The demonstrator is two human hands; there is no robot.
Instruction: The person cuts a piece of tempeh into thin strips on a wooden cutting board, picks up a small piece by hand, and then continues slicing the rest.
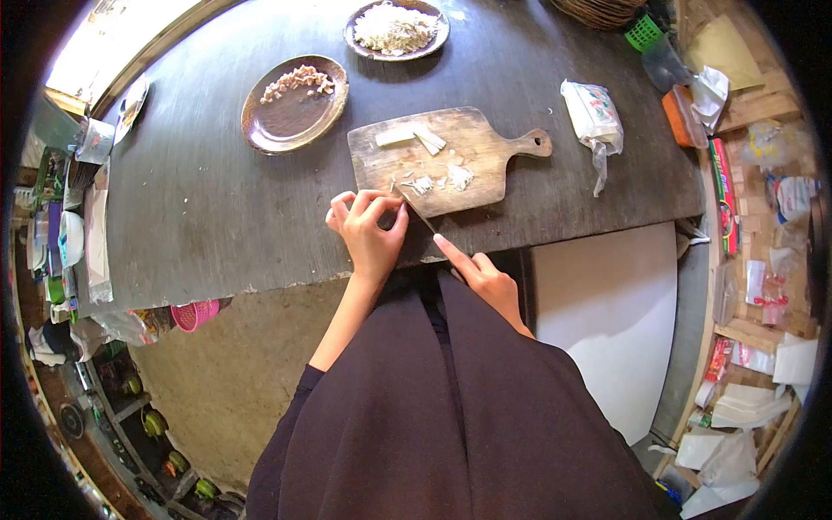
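A wooden cutting board [472,169] with a handle lies near the table's front edge. Pale cut sticks [411,136] rest on its upper part, and small chopped white pieces [459,177] lie lower down. My right hand [487,282] grips a knife [421,215], index finger stretched along it; the handle is hidden in the palm. The blade points up and left to the board's lower left corner. There my left hand [368,224] is closed, thumb and fingertips pinched close to the blade's tip. What lies between these fingertips, if anything, is too small to make out.
Beyond the board stand a brown plate [295,130] with chopped reddish pieces and another plate [397,54] heaped with pale shreds. A white plastic packet [593,117] lies right of the board. Containers and a green basket [643,33] line the right edge of the dark table [199,217].
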